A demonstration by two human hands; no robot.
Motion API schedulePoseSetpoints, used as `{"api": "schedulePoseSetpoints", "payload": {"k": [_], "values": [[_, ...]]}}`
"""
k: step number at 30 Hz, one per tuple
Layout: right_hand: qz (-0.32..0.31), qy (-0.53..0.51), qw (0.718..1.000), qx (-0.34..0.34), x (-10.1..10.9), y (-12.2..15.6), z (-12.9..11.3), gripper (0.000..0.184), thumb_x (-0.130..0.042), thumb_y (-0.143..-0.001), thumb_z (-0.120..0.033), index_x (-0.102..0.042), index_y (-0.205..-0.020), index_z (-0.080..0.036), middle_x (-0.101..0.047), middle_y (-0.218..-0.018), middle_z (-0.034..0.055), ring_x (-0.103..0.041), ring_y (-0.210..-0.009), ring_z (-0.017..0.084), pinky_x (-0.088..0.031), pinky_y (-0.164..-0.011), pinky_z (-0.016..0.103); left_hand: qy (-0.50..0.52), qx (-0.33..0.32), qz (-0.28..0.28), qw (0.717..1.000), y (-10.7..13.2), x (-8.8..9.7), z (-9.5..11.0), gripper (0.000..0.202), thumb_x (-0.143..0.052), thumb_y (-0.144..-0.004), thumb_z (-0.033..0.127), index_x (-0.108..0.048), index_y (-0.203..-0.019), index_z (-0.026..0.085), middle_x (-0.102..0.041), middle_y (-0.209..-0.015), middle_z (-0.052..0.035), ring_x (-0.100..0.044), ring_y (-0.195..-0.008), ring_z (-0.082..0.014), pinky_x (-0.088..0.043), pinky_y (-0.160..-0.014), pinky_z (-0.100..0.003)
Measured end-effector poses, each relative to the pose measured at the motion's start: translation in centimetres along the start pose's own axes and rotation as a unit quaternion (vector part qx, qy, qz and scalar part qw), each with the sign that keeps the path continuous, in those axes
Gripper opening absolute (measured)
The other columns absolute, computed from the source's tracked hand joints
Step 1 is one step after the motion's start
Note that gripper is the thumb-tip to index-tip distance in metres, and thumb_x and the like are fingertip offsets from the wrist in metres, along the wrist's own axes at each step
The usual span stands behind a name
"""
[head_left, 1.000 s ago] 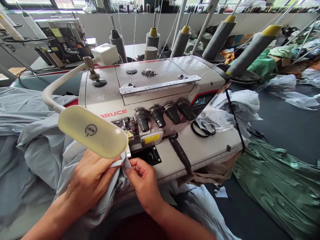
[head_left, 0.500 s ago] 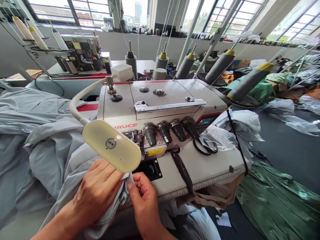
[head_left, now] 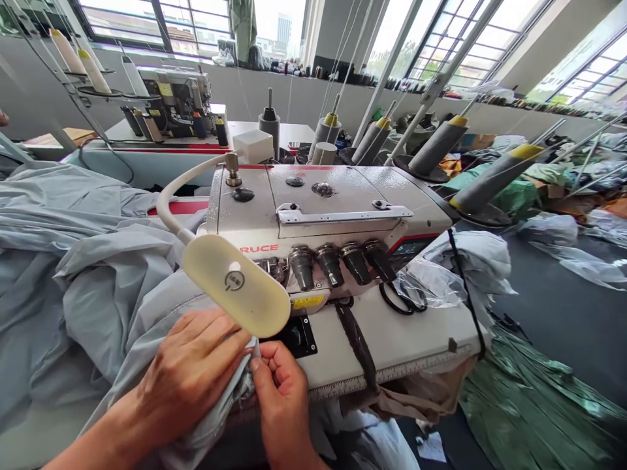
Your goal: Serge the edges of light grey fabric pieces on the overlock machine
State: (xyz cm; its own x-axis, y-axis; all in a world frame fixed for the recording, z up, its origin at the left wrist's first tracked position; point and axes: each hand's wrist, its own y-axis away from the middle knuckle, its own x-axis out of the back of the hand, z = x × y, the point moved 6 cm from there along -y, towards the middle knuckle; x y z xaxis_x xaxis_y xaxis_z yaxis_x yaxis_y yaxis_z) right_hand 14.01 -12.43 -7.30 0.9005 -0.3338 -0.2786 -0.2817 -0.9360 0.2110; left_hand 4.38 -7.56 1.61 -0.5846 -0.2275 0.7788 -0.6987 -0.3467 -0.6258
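Nearest the wearer, the right hand pinches an edge of the grey cloth between thumb and bent forefinger, a narrow hold. The left hand lies over the same cloth, fingers together and pointing toward the machine; its fingertips are partly covered, so whether it clasps a fold or only presses cannot be told. Cloth location: bunched between and beneath both hands at the front of the bed, the bulk spreading off to the left. Just above the left fingertips hangs the lamp head, hiding the stitching point. Risk, as judged: with that spot screened, the edges could be misaligned unnoticed, or a fingertip could stray too near the working parts. Second risk: the heavy bulk at left could drag the edge out of the right hand's small pinch; loose folds beneath could also be caught in by mistake. Beyond, the dark plate sits bare beside the right hand, and the sewing machine carries a row of black knobs. Behind it stand grey thread cones; a snagged thread there could upset the tension. Farthest: a second machine, then windows.
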Motion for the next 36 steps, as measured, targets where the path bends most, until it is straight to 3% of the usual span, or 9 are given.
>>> {"api": "schedulePoseSetpoints", "payload": {"k": [4, 12, 16, 18, 21, 25, 29, 33, 36], "values": [[0.018, 0.004, 1.0, -0.001, 0.3, 0.1, 0.2, 0.025, -0.054, -0.081, -0.04, -0.053, -0.075, -0.016, -0.044, -0.06, -0.0032, -0.035, -0.054, 0.01, -0.03, -0.05, 0.022, 0.0, -0.032, 0.016, 0.999, -0.4, -0.2, 0.5, 0.015, -0.046, -0.092, 0.012, -0.061, -0.096, 0.012, -0.068, -0.093, -0.008, -0.062, -0.088, -0.0189, -0.042, -0.083, -0.033], [0.04, -0.008, 0.998, 0.039, -0.4, -0.9, -0.6, 0.016, -0.054, -0.082, -0.033, -0.052, -0.078, -0.017, -0.048, -0.065, -0.003, -0.039, -0.057, 0.01, -0.035, -0.053, 0.021, -0.029, 0.023, 0.002, 0.999, -1.1, -0.3, -0.3, 0.017, -0.047, -0.093, 0.016, -0.062, -0.086, 0.017, -0.064, -0.076, -0.0036, -0.055, -0.069, -0.0171, -0.039, -0.072, -0.032], [0.086, 0.004, 0.993, 0.077, 0.2, -0.7, -1.0, 0.01, -0.055, -0.08, -0.027, -0.048, -0.08, -0.02, -0.048, -0.062, -0.0059, -0.042, -0.053, 0.009, -0.037, -0.05, 0.018, -0.003, 0.016, -0.011, 1.0, -1.1, 0.0, -0.2, 0.014, -0.049, -0.092, 0.015, -0.063, -0.093, 0.017, -0.066, -0.082, -0.0034, -0.057, -0.073, -0.0171, -0.04, -0.075, -0.032], [0.071, 0.047, 0.991, 0.107, 0.3, -0.5, -1.4, 0.004, -0.053, -0.083, -0.023, -0.053, -0.083, -0.019, -0.053, -0.064, -0.0046, -0.046, -0.055, 0.009, -0.039, -0.053, 0.018, 0.018, 0.022, -0.013, 1.0, -1.0, 0.2, -0.2, 0.015, -0.048, -0.092, 0.014, -0.062, -0.095, 0.017, -0.067, -0.083, -0.003, -0.058, -0.076, -0.0167, -0.042, -0.077, -0.031], [0.043, 0.13, 0.978, 0.16, 0.6, -0.3, -2.2, 0.014, -0.049, -0.086, -0.017, -0.062, -0.09, -0.019, -0.061, -0.07, -0.0022, -0.054, -0.061, 0.01, -0.042, -0.058, 0.019, 0.072, 0.085, -0.016, 0.994, -0.6, 0.4, -1.4, 0.014, -0.048, -0.092, 0.016, -0.062, -0.091, 0.019, -0.066, -0.081, -0.0004, -0.059, -0.075, -0.014, -0.044, -0.075, -0.026], [0.036, 0.195, 0.956, 0.216, 0.8, -0.2, -3.4, 0.026, -0.046, -0.086, -0.011, -0.068, -0.101, -0.017, -0.071, -0.085, 0.0023, -0.063, -0.073, 0.013, -0.047, -0.067, 0.02, 0.155, 0.191, -0.024, 0.969, 0.1, -0.4, -4.5, 0.013, -0.052, -0.091, 0.021, -0.062, -0.083, 0.022, -0.065, -0.077, 0.0044, -0.059, -0.07, -0.0108, -0.046, -0.065, -0.02], [0.004, 0.204, 0.945, 0.254, 0.4, -0.2, -4.2, 0.035, -0.044, -0.085, -0.008, -0.068, -0.111, -0.013, -0.072, -0.101, 0.007, -0.067, -0.089, 0.016, -0.049, -0.079, 0.022, 0.197, 0.223, -0.037, 0.954, 0.4, -1.0, -6.0, 0.011, -0.055, -0.09, 0.023, -0.066, -0.091, 0.025, -0.069, -0.084, 0.0061, -0.062, -0.073, -0.011, -0.046, -0.065, -0.02], [0.008, 0.218, 0.946, 0.24, 0.3, -0.3, -4.1, 0.032, -0.045, -0.084, -0.011, -0.068, -0.107, -0.011, -0.069, -0.08, 0.0048, -0.064, -0.068, 0.015, -0.048, -0.066, 0.023, 0.162, 0.182, -0.056, 0.968, 0.3, -0.7, -4.8, 0.011, -0.056, -0.089, 0.024, -0.065, -0.095, 0.027, -0.068, -0.091, 0.0051, -0.062, -0.085, -0.0123, -0.046, -0.077, -0.022], [0.005, 0.243, 0.941, 0.234, 0.2, -0.3, -4.1, 0.036, -0.044, -0.083, -0.012, -0.065, -0.112, -0.01, -0.057, -0.061, -0.0017, -0.053, -0.052, 0.012, -0.042, -0.056, 0.023, 0.135, 0.149, -0.066, 0.977, 0.1, -0.5, -3.8, 0.012, -0.053, -0.091, 0.023, -0.064, -0.095, 0.026, -0.067, -0.093, 0.0044, -0.06, -0.089, -0.0125, -0.043, -0.086, -0.024]]}}
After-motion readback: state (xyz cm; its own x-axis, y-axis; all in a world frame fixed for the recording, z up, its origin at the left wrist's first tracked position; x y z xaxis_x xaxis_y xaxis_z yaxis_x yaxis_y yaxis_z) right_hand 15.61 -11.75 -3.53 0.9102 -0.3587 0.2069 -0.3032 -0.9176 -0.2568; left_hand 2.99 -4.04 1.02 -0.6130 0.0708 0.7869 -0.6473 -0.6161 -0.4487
